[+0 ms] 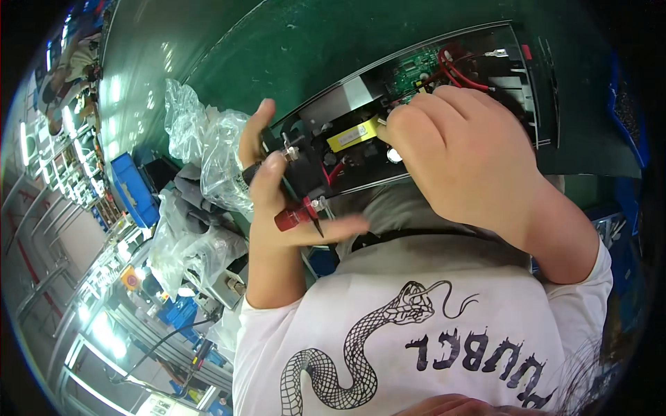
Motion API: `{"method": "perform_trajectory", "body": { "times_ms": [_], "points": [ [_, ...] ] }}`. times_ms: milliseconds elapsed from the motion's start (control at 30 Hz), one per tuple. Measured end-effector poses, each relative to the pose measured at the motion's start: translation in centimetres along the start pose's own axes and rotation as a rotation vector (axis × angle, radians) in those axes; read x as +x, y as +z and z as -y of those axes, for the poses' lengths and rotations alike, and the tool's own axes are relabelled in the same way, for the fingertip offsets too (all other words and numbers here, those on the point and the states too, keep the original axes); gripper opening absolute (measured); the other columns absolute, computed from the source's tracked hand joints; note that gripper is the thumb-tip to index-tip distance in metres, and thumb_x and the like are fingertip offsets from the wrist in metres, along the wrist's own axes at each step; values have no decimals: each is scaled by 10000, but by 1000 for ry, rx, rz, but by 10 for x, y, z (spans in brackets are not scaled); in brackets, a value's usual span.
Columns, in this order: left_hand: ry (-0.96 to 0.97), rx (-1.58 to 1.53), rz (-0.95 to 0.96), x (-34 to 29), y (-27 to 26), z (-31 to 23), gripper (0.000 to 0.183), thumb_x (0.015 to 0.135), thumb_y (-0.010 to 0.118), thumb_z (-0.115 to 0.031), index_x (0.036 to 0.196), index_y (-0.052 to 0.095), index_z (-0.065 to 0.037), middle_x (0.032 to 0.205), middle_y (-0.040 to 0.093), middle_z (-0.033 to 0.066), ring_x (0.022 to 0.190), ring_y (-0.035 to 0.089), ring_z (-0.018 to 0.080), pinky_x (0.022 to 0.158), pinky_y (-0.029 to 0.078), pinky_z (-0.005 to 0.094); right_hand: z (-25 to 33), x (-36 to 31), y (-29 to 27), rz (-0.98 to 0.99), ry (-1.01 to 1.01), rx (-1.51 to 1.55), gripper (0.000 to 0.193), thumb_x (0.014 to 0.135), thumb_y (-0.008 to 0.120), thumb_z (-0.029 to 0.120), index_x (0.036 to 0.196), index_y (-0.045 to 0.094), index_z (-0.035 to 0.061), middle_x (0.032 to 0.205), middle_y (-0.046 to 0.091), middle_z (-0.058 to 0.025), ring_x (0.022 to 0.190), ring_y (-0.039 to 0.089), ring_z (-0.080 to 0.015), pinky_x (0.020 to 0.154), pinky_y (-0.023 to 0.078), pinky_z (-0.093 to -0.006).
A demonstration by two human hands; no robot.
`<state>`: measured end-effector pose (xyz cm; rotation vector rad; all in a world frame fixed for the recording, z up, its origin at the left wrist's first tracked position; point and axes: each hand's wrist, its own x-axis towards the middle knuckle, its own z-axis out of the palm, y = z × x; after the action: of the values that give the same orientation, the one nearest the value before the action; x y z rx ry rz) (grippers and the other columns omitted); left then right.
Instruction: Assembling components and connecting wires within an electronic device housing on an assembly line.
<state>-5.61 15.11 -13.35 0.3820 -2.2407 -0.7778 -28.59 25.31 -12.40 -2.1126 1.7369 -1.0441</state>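
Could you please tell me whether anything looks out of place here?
Possibly the red wires inside the open black case: toward its right end, a metal tip appears unattached. No damage or spill stands out.

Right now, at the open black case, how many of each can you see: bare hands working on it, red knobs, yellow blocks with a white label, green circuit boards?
Hands: 2 (left hand, right hand)
Red knob: 1
Yellow block: 1
Green circuit board: 1, partly hidden
Total in sight: 5
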Motion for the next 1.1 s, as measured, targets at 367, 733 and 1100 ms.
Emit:
{"method": "perform_trajectory", "body": {
  "times_ms": [367, 733, 1100],
  "points": [
    [-23, 69, -19, 9, -1, -3, 711, 580, 784, -247, 1242, 564, -113, 1238, 449, 298, 1105, 478, 376, 932, 438, 445, -1, 2, 4, -46, -79, 70, 225, 810, 735, 54, 817, 510, 40, 713, 526, -93, 625, 557, -297, 554, 478, -389],
    [-142, 247, 105, 31, 6, -24, 634, 465, 756, -227, 1091, 679, -168, 1165, 527, 227, 963, 523, 367, 846, 404, 455, 0, 2, 2, 18, -66, 112, 184, 812, 732, 14, 852, 552, 22, 748, 542, -96, 637, 575, -290, 581, 498, -385],
    [-33, 64, 60, 20, -2, -1, 685, 616, 802, -307, 1208, 511, -122, 1249, 461, 295, 1083, 507, 362, 905, 461, 428, -1, 3, 1, 25, -24, 140, 194, 796, 741, -4, 859, 559, 21, 760, 559, -103, 657, 578, -301, 591, 496, -387]
  ]
}}
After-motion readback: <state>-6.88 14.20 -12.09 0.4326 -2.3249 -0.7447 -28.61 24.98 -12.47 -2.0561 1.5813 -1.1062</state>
